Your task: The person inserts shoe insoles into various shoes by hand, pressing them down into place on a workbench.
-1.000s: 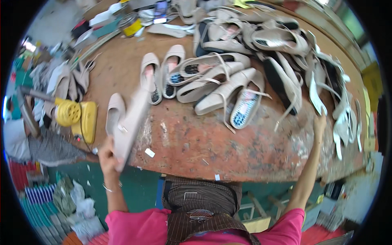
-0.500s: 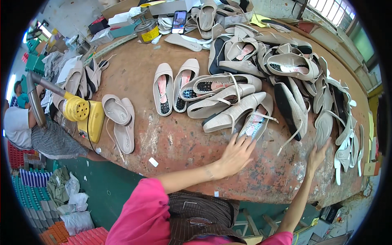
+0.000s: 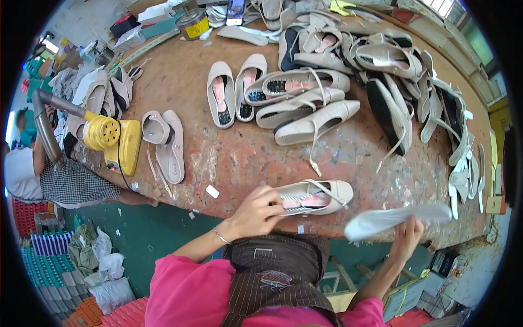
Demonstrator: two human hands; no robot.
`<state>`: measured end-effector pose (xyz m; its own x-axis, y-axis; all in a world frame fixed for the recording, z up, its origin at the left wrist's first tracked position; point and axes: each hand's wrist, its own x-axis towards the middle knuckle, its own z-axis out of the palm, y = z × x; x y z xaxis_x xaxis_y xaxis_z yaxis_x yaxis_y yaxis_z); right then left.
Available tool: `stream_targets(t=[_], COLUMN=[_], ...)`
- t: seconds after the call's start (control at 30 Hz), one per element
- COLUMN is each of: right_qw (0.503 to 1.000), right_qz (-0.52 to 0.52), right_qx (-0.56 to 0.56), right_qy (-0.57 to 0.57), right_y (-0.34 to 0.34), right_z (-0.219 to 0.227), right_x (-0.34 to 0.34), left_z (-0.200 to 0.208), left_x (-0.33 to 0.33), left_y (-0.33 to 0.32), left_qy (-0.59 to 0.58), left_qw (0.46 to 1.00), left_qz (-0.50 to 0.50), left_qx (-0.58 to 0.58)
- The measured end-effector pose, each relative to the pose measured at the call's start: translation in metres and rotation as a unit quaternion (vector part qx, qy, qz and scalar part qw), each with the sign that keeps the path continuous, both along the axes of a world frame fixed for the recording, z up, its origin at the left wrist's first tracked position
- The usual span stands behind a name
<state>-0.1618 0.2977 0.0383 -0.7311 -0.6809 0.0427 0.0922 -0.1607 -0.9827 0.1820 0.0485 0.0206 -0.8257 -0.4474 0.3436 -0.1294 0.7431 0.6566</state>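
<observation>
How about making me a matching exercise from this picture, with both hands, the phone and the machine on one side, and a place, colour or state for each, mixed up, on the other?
Things:
1. Left hand
2. Right hand
3. Phone
4. Machine

Descriptions:
A. On the far side of the table, screen lit
B. Holding a pale insole
C. Yellow, with a grey pipe
D. At one end of a shoe near the table's front edge

Right pairs: 1-D, 2-B, 3-A, 4-C
</observation>
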Motion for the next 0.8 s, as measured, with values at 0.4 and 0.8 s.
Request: stream_targets(t=[0.4,0.8], right_qw=[0.917,0.828], right_qz=[0.120,0.266], right_qx=[0.168,0.097], right_qy=[0.343,0.483], right_y=[-0.064,-0.155], right_z=[0.029,-0.029], right_x=[0.097,0.193], left_z=[-0.036,-0.044], left_x=[0.050,0.041], left_y=[0.034,0.028], left_qy=[-0.018,0.012], left_qw=[0.911,0.897], left_qz=[0.327,0.291], left_qx=[0.252,0.333])
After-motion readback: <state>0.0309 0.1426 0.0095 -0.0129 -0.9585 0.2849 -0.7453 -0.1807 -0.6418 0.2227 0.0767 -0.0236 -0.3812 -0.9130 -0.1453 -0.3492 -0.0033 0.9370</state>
